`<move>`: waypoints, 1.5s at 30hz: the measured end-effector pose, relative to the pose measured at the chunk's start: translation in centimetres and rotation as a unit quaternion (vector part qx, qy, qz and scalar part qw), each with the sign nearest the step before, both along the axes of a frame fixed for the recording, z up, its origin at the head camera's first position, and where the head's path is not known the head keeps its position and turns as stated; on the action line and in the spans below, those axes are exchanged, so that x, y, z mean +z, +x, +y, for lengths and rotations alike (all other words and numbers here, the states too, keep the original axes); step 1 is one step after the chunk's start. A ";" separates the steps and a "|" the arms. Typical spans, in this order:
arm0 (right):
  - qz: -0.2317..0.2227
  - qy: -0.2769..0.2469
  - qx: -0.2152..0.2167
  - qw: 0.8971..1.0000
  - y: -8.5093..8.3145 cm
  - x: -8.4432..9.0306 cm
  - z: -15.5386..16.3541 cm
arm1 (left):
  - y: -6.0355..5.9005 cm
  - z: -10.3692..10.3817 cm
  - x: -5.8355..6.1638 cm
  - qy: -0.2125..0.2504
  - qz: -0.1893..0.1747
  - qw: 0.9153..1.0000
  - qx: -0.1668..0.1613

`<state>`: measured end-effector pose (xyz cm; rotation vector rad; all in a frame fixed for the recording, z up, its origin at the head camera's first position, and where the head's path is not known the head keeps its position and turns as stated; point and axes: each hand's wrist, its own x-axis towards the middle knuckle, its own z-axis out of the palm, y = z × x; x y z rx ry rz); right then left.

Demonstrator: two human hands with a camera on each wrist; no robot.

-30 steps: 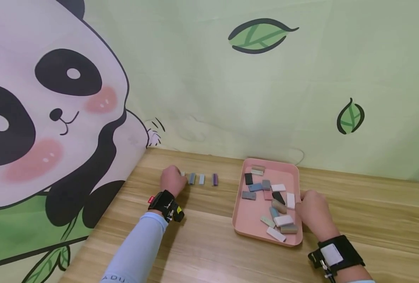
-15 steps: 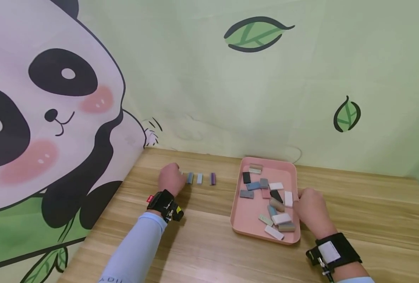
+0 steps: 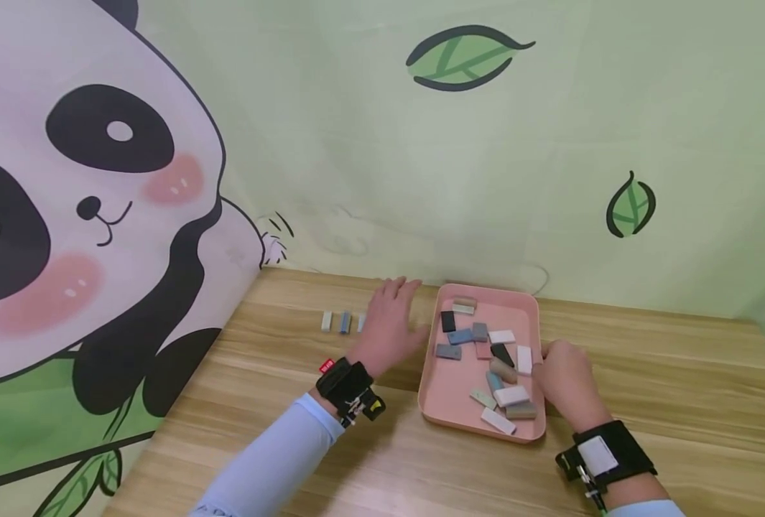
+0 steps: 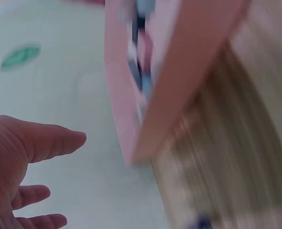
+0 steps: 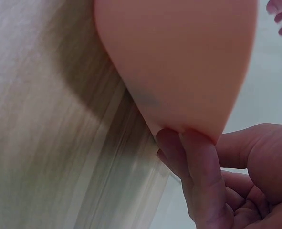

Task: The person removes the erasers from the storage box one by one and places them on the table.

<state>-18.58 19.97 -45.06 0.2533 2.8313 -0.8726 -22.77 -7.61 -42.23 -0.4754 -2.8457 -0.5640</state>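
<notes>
A person's two bare hands work at a wood-grain table (image 3: 666,402), in front of a pale green backdrop printed with a large panda (image 3: 117,237). Right of centre sits a shallow pink tray (image 3: 447,402) with small blocks (image 3: 503,370) scattered inside, in white, grey, black, blue and tan; several overlap. Left of the tray, a pale block (image 3: 327,321), a blue block (image 3: 345,322) and a light-blue block (image 3: 361,322) stand in a spaced row, the last partly hidden by the left hand (image 3: 387,330). That hand is beside the tray's left wall, its fingers spread apart and holding nothing. The right hand (image 3: 566,373) pinches the tray's right wall, thumb and fingers clamped on it from opposite sides.

The likeliest trouble is the left hand's side brushing the row and knocking the light-blue block askew. Its thumb could also bump the tray wall. A tug from the right hand could slide or tip the tray and shift its loose contents. Where blocks overlap, lifting a lower one, such as that under the white block (image 3: 511,396), could topple its neighbour.
</notes>
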 end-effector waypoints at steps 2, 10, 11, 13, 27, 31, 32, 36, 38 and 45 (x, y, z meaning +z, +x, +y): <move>0.001 -0.001 -0.001 1.000 0.0 0.0 0.1 | 0.8 1.7 0.1 -0.010 -0.007 0.999 -0.033; 0.010 0.001 -0.005 1.000 0.0 0.1 0.3 | 2.7 6.6 -1.6 -0.078 -0.073 0.987 -0.116; 0.009 0.001 -0.006 1.000 0.0 0.1 0.3 | 2.7 6.9 -1.8 -0.091 -0.076 0.986 -0.118; 0.006 -0.004 -0.007 1.000 0.0 0.1 0.2 | 2.7 7.3 -2.4 -0.116 -0.085 0.983 -0.116; 0.007 -0.008 -0.011 1.000 -0.3 -0.2 0.3 | 2.8 8.1 -4.3 -0.211 -0.103 0.964 -0.124; 0.007 -0.013 -0.011 1.000 -0.3 -0.3 0.3 | 3.0 8.2 -4.7 -0.246 -0.088 0.955 -0.139; 0.006 -0.014 -0.010 1.000 -0.3 -0.3 0.2 | 3.1 8.2 -4.7 -0.248 -0.087 0.955 -0.141; 0.013 -0.009 -0.004 1.000 -0.3 -0.2 0.2 | 3.7 8.2 -4.4 -0.226 -0.093 0.959 -0.142; 0.014 -0.007 -0.002 1.000 -0.3 -0.1 0.2 | 4.0 8.1 -4.2 -0.218 -0.096 0.961 -0.143; 0.011 -0.006 -0.002 1.000 -0.1 0.1 0.1 | 5.0 7.9 -3.4 -0.208 -0.088 0.963 -0.146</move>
